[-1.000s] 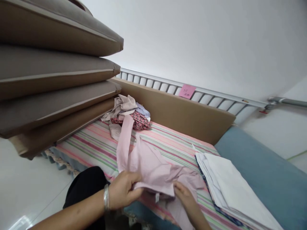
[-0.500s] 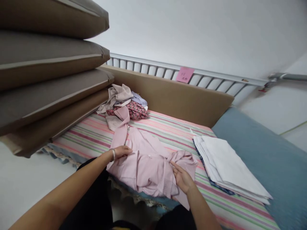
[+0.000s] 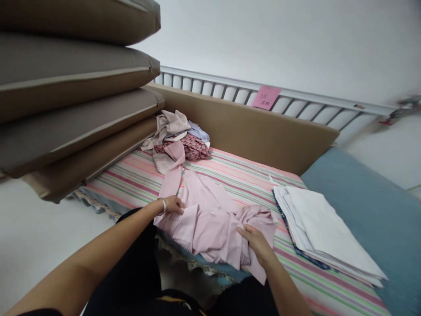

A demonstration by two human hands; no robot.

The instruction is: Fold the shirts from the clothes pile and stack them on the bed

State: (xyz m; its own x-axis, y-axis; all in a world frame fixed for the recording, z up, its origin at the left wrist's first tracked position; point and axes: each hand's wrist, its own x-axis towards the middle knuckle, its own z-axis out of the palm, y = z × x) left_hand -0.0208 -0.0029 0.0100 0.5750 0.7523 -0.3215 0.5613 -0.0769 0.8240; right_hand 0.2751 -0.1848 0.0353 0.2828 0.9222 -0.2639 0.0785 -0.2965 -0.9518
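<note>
A pale pink shirt (image 3: 210, 232) lies spread over the near edge of the striped bedding, its lower edge hanging toward my lap. One sleeve stretches away to the pile of clothes at the back left. At the shirt's left side, my left hand (image 3: 173, 204), with a silver bracelet at the wrist, has its fingers closed on the fabric. My right hand (image 3: 258, 242) pinches the cloth on the right, thumb on top. Bunched fabric lies just beyond the right hand. The fingertips of both hands are partly hidden.
Rumpled clothes (image 3: 187, 145) sit beside a tall stack of brown cushions (image 3: 82, 105) at left. Folded white clothing (image 3: 329, 232) lies at right on the striped sheet (image 3: 250, 184). A brown board (image 3: 250, 131) leans before a radiator bearing a pink note (image 3: 266, 97).
The shirt, earlier lifted and gathered between my hands, now lies spread flatter. My left hand moved away to its left side. Over the last half second the hands barely shifted while the view turned slightly.
</note>
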